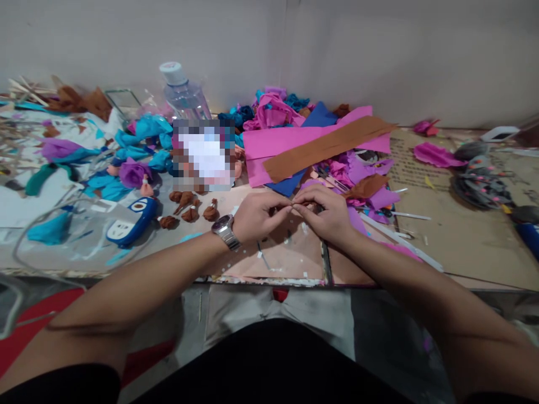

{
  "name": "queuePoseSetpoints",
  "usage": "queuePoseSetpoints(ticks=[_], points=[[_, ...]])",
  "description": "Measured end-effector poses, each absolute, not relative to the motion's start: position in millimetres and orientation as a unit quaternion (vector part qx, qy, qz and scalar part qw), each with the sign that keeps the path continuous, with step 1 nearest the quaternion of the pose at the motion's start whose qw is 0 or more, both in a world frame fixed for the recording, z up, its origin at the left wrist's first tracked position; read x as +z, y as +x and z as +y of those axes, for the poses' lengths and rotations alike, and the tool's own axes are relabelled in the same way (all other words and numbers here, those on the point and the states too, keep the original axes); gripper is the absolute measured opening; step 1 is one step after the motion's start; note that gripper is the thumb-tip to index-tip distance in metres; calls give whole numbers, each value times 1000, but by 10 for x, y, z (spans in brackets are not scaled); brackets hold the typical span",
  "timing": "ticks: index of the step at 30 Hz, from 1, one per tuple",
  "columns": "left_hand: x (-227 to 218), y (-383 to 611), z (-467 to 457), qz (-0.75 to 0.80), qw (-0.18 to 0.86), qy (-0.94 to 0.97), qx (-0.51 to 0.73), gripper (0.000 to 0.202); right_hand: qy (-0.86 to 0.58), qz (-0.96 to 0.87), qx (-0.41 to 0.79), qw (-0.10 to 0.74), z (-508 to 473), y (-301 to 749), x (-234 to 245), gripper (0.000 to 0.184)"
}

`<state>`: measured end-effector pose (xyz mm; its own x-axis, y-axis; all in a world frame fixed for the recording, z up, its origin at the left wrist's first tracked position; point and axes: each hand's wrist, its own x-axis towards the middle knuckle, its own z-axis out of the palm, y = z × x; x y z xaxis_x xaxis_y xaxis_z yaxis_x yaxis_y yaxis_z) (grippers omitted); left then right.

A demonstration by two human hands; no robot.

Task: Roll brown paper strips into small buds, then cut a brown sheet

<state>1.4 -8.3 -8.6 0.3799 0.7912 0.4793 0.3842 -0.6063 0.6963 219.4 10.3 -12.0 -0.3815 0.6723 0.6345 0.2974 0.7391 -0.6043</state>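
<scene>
My left hand, with a metal watch on its wrist, meets my right hand above the near part of the table. Thumbs and forefingers of both are pinched together on a small piece of brown crepe paper, mostly hidden by the fingers. Left of my left hand lie several small brown crepe paper bundles with tied necks. Just beyond the hands, a long brown crepe paper strip rests across pink crepe paper sheets and a blue sheet.
A clear bottle with a white cap stands at the back. Blue, purple and pink paper pieces crowd the left and middle. A blue-and-white case sits at left. To the right are brown cardboard and a dark dish of small pieces.
</scene>
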Motion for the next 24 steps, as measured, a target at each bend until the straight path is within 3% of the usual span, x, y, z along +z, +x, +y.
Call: queuePoseSetpoints(ticks=[24], points=[[-61,41,-78,416,373,717,418,20,-308,-821,158,454,99,2178,-133,6]])
